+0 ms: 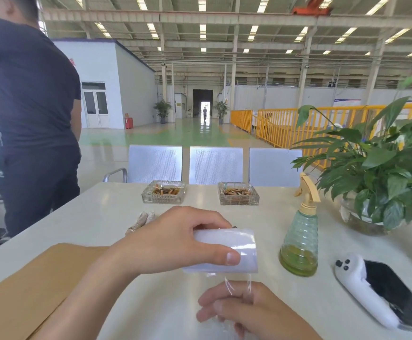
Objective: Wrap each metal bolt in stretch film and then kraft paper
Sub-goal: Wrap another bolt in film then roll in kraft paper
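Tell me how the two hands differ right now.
The left hand grips the film roll from above, raised over the table; the right hand sits lower and nearer the camera. The left hand's thumb lies along the roll's side; the right hand's fingers curl round the loose film pulled down from the roll. Both are bare and hold film.

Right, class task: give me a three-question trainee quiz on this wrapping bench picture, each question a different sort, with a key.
1. True or false: the left hand grips the stretch film roll.
2. What lies under the left forearm: A kraft paper, B a towel, C a tray?
3. Fill in: the right hand pinches a strand of ____ pulled from the roll.

Key: 1 true; 2 A; 3 film.
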